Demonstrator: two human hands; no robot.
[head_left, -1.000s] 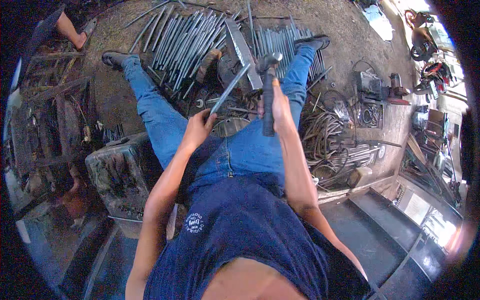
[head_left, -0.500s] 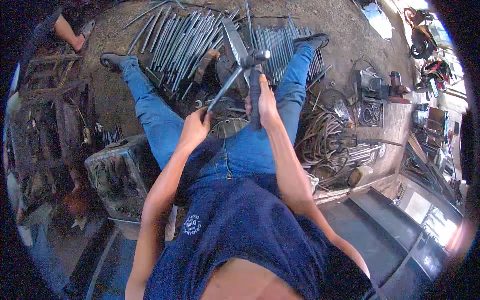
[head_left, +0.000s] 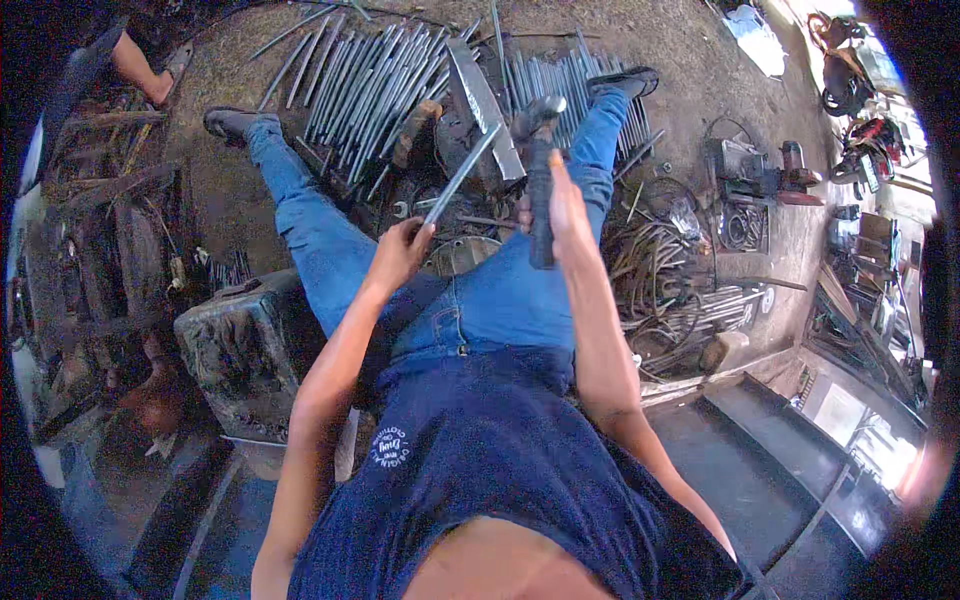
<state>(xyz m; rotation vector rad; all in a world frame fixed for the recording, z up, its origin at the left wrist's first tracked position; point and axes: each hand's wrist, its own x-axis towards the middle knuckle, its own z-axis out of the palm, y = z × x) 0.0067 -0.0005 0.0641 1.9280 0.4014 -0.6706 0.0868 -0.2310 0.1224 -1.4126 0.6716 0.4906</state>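
Observation:
Between its closed fingers my left hand (head_left: 398, 258) grips a thin metal rod (head_left: 460, 176), slanting up and to the right. The rod's far end lies over the lower part of a long flat metal bar (head_left: 484, 105); whether they touch I cannot tell. My right hand (head_left: 568, 212) is wrapped around the dark handle of a hammer (head_left: 540, 195). The hammer's head is slightly blurred, to the right of the bar and apart from the rod. A brownish block (head_left: 415, 130) stands left of the bar.
Many similar rods lie in a left pile (head_left: 370, 95) and a right pile (head_left: 555, 85) between my feet. Tangled hoses or cables (head_left: 650, 265) lie at the right, near a vise-like machine (head_left: 790, 175). A dark box (head_left: 245, 350) stands left. Another person's foot (head_left: 160, 85) shows far left.
The hammer has moved right, off the rod, and its head no longer covers the rod's end. My left hand still holds the rod and has shifted slightly right.

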